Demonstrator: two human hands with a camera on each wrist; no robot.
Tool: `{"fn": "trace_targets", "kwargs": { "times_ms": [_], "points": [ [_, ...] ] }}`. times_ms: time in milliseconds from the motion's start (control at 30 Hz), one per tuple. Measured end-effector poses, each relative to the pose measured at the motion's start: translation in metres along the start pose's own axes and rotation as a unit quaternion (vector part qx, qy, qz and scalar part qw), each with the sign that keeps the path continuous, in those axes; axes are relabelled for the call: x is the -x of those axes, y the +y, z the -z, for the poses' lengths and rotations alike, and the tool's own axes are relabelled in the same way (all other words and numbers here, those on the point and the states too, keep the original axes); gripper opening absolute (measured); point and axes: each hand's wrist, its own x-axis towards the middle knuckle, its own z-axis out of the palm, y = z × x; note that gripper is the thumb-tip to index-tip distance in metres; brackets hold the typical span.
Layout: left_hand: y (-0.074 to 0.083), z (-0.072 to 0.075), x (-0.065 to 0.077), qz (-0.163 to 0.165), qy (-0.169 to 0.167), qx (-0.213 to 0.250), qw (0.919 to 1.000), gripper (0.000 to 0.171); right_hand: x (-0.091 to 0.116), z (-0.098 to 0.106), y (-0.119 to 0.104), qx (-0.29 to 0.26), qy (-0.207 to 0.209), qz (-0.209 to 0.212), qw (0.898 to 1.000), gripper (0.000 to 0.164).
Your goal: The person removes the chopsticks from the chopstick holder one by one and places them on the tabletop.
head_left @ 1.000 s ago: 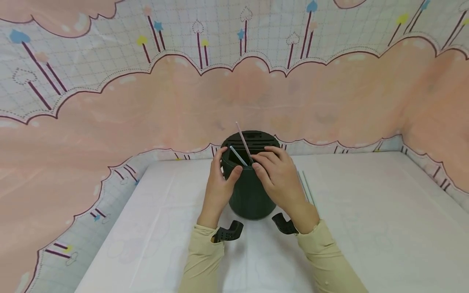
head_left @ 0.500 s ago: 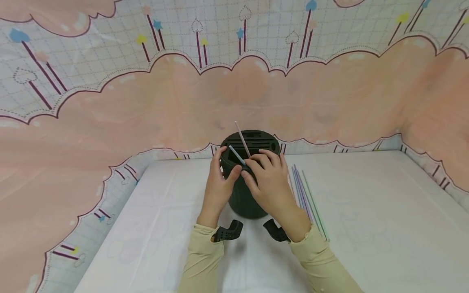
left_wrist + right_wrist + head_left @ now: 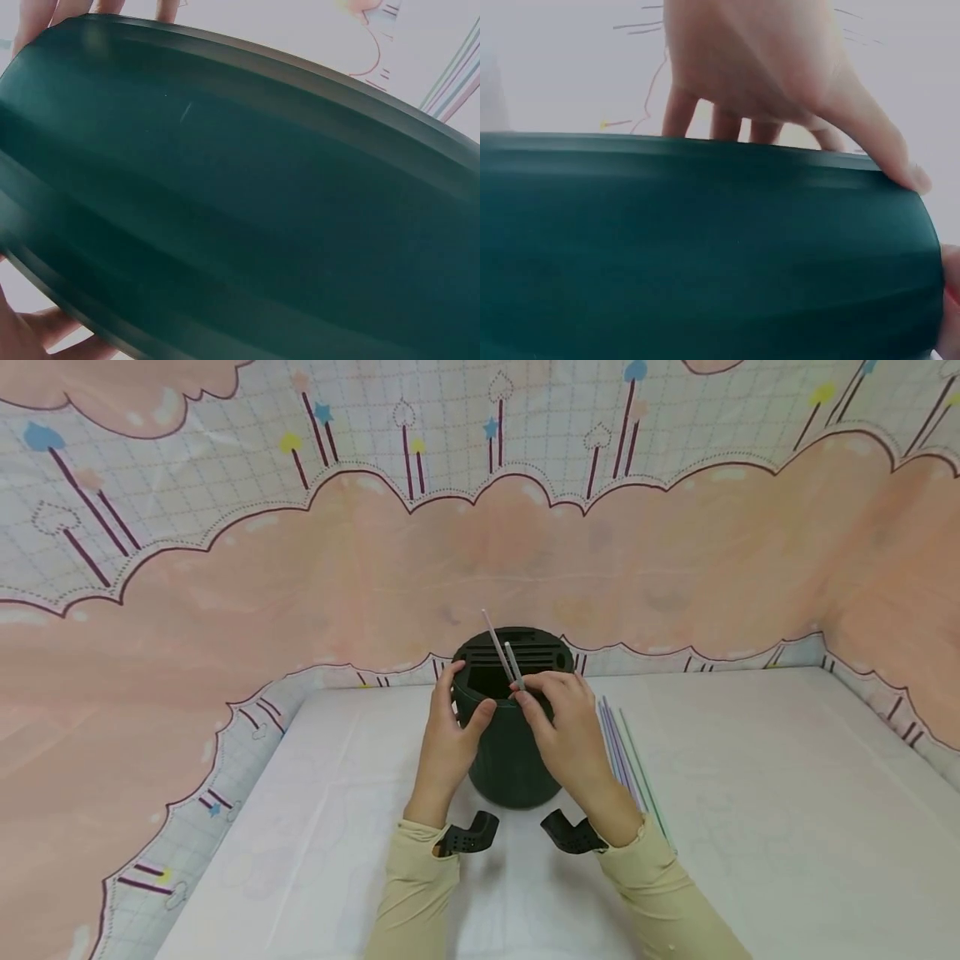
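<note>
A dark green round container with a slotted top stands upright on the white table. My left hand grips its left side at the rim, thumb at the front and fingers round the edge. Between thumb and fingertips my right hand pinches a pale grey straw-like stick over the container's larger opening; its lower end is hidden by the hand. A longer pale pink stick leans up out of that opening. In both wrist views the container's green wall fills most of the picture, with fingers at its edge.
Several thin pastel sticks, purple and green among them, lie on the table right of the container, partly behind the right wrist. A patterned cloth hangs behind the table and at its sides.
My right hand first shifted left to the short stick, then moved slightly back right, bringing that stick across and more upright beside the pink one. The left hand has stayed on the container.
</note>
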Motion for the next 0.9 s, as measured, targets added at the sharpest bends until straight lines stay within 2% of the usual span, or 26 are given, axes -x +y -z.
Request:
{"fn": "trace_targets", "kwargs": {
  "times_ms": [100,233,467,633,733,867,900],
  "points": [
    [-0.001,0.000,0.000,0.003,0.000,-0.004,1.0000,0.068,0.000,0.002,0.002,-0.046,0.025,-0.020,0.998,0.017],
    [-0.001,-0.001,0.000,0.003,0.001,-0.005,1.0000,0.067,-0.001,0.006,0.003,-0.112,0.071,-0.040,0.990,0.021],
    [-0.001,-0.001,-0.001,0.006,-0.005,-0.001,1.0000,0.065,-0.005,0.022,-0.005,-0.189,0.137,-0.017,0.972,0.021],
    [-0.001,-0.001,-0.001,0.010,-0.005,-0.001,0.9999,0.064,-0.011,0.042,-0.011,-0.248,0.185,-0.025,0.951,0.020],
    [-0.001,-0.002,-0.001,0.010,-0.005,0.001,0.9999,0.064,-0.013,0.052,-0.003,-0.287,0.211,-0.031,0.934,0.021],
    [-0.001,-0.003,-0.001,0.010,-0.003,0.002,0.9999,0.064,-0.017,0.065,0.016,-0.341,0.255,-0.033,0.904,0.023],
    [-0.001,-0.003,-0.002,0.010,-0.002,0.001,1.0000,0.064,-0.018,0.068,0.021,-0.360,0.265,-0.035,0.894,0.024]
  ]
}}
